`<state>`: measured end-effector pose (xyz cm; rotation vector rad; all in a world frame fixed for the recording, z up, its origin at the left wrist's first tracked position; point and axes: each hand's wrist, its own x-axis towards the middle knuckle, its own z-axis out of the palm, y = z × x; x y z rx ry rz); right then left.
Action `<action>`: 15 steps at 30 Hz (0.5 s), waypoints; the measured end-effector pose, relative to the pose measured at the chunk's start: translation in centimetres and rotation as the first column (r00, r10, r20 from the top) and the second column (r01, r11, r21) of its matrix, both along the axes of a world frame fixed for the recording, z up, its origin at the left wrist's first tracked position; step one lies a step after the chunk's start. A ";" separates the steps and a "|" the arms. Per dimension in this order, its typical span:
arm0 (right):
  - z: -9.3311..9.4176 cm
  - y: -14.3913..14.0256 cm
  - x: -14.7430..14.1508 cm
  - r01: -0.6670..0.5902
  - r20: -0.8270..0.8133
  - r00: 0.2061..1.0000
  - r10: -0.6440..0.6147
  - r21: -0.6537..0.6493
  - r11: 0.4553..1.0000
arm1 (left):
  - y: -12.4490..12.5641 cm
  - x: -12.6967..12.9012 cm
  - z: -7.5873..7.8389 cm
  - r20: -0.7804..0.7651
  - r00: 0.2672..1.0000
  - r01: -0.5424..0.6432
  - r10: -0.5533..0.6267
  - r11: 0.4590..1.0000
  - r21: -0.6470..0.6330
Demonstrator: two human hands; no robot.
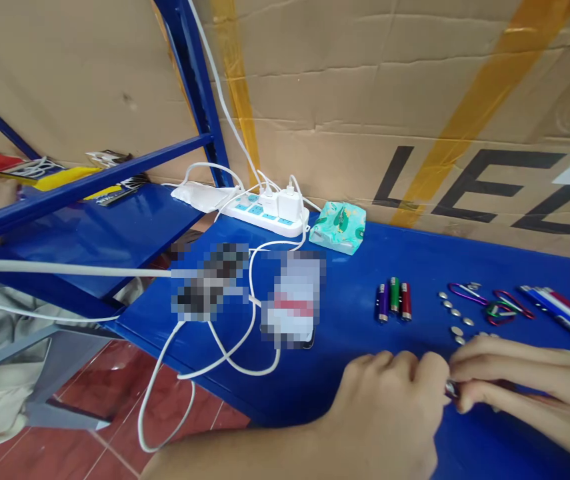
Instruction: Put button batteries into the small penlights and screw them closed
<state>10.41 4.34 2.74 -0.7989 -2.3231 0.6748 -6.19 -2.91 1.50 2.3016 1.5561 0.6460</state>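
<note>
A wall of taped cardboard boxes is standing behind a blue bench (345,373), with a blue shelf rack to the left. At the bench's near edge the two hands are meeting. The left hand (389,400) is curling closed, and the right hand (519,380) is pinching its fingertips onto a small metal-ended piece (451,389) held between the two grips, so both are closing narrowly on that one item, lifted just clear of the bench. What it is exactly is too hidden to tell.

Just beyond the right grip, button batteries (455,319) are lying scattered within easy reach. Farther out, three little flashlights (393,300) are resting side by side, and coloured clips (495,305) are lying beyond the right fingers. Well to the left of both grips, a power strip (269,217) is feeding white cables.
</note>
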 end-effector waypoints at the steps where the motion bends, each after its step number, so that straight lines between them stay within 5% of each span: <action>1: 0.0 0.2 -0.3 -0.008 0.002 1.000 0.008 0.004 1.000 | 0.1 -0.4 0.1 0.023 1.000 -0.007 0.008 0.999 -0.038; 7: -0.4 0.8 -1.5 -0.053 0.078 0.995 0.055 -0.026 0.998 | 0.0 -1.7 -0.1 0.167 0.982 -0.038 0.091 0.955 -0.294; 15: -0.2 0.3 -3.6 -0.020 0.061 0.998 0.027 -0.124 0.992 | -0.4 -2.3 -1.1 0.259 0.953 -0.054 0.157 0.929 -0.365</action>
